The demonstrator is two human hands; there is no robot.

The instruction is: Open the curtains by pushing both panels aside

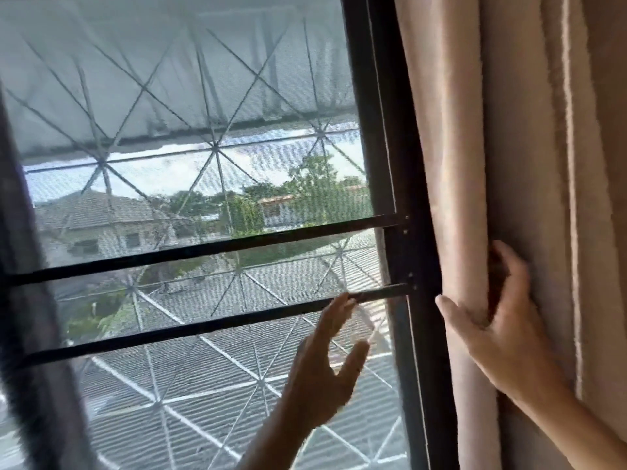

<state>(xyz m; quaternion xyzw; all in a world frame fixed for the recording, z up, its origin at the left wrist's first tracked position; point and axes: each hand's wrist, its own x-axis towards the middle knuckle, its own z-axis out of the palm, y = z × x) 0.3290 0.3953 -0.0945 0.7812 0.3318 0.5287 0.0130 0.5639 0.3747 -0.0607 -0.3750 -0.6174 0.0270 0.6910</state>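
The right curtain panel (509,130), beige and pleated, hangs bunched at the right side of the window, just past the dark frame. My right hand (492,320) is wrapped around its leading fold, thumb on the window side and fingers tucked into the pleat behind. My left hand (325,364) is raised in front of the glass with fingers spread, touching nothing, a little left of the frame post. A dark, blurred vertical band (30,300) runs down the far left edge; I cannot tell whether it is the other panel.
A black window frame post (400,198) stands between glass and curtain. Two black horizontal bars (203,252) cross the screened window, with a diamond metal grille behind. Rooftops and trees lie outside.
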